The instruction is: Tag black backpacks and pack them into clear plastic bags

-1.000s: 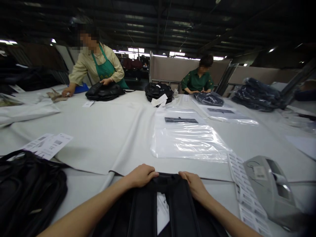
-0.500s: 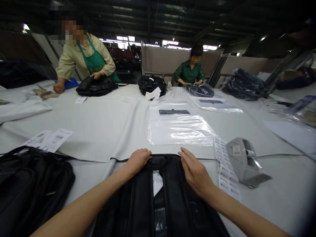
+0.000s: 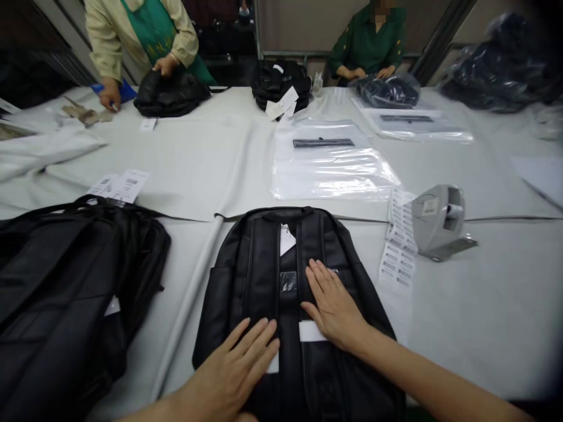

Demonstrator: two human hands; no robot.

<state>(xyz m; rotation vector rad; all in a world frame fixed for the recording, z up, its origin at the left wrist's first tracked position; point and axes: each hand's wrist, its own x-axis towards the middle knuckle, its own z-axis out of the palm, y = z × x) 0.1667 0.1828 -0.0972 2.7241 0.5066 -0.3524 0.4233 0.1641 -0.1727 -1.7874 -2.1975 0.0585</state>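
Note:
A black backpack [image 3: 259, 252] lies flat on the white-covered table in front of me, its shoulder straps facing up. A white tag [image 3: 287, 240] sticks out between the straps near the top, and a white band [image 3: 311, 331] wraps the right strap. My left hand [image 3: 240, 363] rests flat on the lower left part, fingers stretched, partly over another white band. My right hand [image 3: 332, 299] lies flat on the right strap with its thumb apart. Neither hand grips anything.
More black backpacks [image 3: 57, 281] are stacked at the left. A grey label dispenser [image 3: 437, 220] and a strip of barcode stickers [image 3: 399, 246] sit at the right. Clear plastic bags [image 3: 329, 173] lie beyond. Two co-workers [image 3: 149, 35] handle bags across the table.
Both hands have moved from the backpack's top edge down onto its straps, and the fingers now lie flat. The view has tilted downward, showing more of the backpack.

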